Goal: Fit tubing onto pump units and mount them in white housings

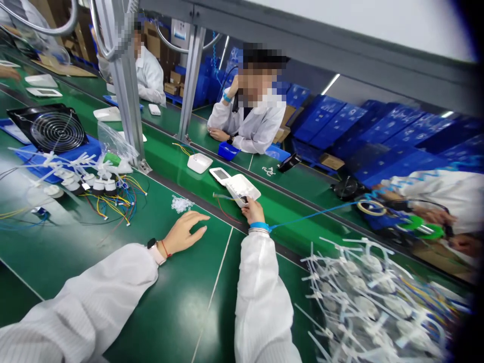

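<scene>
My left hand (186, 231) lies flat on the green table mat (170, 302), fingers stretched out, holding nothing. A small heap of clear plastic bits (181, 203) sits just beyond it. My right hand (252, 209) reaches out to the conveyor belt (280, 206) and grips the near edge of a white plastic housing (244, 187). A blue wrist strap (260, 226) with a blue coiled cord circles that wrist. Another white housing (220, 174) lies right behind the held one.
Wired white parts (102, 189) and a black fan (53, 130) lie at the left. A pile of parts with cable ties (374, 302) fills the right. A metal post (126, 96) stands at the belt's edge. Across the belt sit people in white coats (253, 126).
</scene>
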Demonstrator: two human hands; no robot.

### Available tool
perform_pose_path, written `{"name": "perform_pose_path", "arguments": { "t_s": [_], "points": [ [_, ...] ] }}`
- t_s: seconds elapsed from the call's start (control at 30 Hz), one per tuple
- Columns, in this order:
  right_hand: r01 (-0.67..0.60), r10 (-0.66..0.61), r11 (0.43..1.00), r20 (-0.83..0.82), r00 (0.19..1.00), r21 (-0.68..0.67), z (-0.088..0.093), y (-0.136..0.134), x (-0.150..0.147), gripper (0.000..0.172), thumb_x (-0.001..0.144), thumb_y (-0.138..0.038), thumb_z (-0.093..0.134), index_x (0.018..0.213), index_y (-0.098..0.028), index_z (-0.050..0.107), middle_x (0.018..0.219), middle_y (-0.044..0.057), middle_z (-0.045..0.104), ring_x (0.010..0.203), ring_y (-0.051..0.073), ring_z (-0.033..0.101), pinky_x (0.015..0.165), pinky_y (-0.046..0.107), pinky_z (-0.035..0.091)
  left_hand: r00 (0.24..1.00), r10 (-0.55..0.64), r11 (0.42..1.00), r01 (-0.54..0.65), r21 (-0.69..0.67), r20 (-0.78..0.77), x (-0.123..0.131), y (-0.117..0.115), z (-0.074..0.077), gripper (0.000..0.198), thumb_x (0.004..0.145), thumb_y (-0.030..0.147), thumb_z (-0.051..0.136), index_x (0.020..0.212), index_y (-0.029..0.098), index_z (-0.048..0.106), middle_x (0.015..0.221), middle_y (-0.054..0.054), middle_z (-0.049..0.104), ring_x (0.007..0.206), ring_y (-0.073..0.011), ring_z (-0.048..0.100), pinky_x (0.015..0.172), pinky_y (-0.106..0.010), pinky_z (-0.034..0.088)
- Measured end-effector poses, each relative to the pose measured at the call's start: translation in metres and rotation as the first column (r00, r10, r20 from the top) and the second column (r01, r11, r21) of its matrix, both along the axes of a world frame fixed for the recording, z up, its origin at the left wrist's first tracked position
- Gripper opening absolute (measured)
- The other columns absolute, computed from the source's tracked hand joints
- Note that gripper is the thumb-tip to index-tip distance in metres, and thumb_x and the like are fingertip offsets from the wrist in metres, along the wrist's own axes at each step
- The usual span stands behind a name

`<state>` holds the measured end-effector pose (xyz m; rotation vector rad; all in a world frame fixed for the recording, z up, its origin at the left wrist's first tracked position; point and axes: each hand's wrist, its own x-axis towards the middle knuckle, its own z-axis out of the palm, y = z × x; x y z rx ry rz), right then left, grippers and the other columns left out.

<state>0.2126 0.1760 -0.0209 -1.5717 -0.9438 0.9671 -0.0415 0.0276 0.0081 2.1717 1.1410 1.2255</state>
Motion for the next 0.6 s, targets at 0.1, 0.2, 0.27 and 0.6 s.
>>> {"name": "perform_pose_path", "arguments": {
  "t_s": [0.1,0.2,0.27,0.6],
  "points": [
    [0.048,-0.043,0.999,-0.159,0.986,0.023,-0.003,0.025,-0.021,0.031,0.078,-0.040,0.050,0.092,-0.012,0.053,0.059,0.000,0.055,0.055,0.013,0.057,0.057,0.027,0.052,1.000,-0.013,1.000,0.013,-0.020,-0.009,0.004,0.001,-0.001,0.026,0.085,0.026,0.047,0.108,0.018,0.055,0.104,-0.006,0.061,0.100,-0.0172,0.052,0.090,-0.033,0.043],
    [0.051,-0.029,0.996,-0.255,0.966,0.079,-0.004,0.044,-0.041,0.031,0.082,-0.037,0.047,0.098,-0.011,0.051,0.073,0.004,0.061,0.070,0.013,0.062,0.068,0.027,0.053,0.999,-0.033,0.999,0.032,-0.030,-0.010,0.008,0.001,-0.002,0.026,0.084,0.025,0.047,0.109,0.018,0.055,0.104,-0.006,0.061,0.099,-0.0175,0.052,0.090,-0.034,0.043],
    [0.040,-0.006,0.993,-0.281,0.960,0.113,-0.004,0.053,-0.048,0.030,0.080,-0.035,0.051,0.101,-0.013,0.050,0.082,0.005,0.062,0.078,0.013,0.063,0.073,0.028,0.053,0.999,-0.038,0.999,0.038,-0.034,-0.006,0.009,0.001,-0.002,0.027,0.084,0.025,0.046,0.109,0.018,0.055,0.104,-0.006,0.061,0.099,-0.0180,0.052,0.090,-0.035,0.043],
    [-0.018,-0.007,0.955,0.082,0.997,0.297,0.000,0.027,-0.055,0.032,0.074,-0.032,0.049,0.100,-0.013,0.052,0.097,0.008,0.058,0.088,0.016,0.054,0.081,0.033,0.045,0.993,-0.092,0.995,0.089,-0.043,-0.078,0.007,0.002,-0.005,0.024,0.084,0.024,0.046,0.103,0.018,0.058,0.098,-0.005,0.063,0.096,-0.0179,0.053,0.089,-0.034,0.043]
  ]
}}
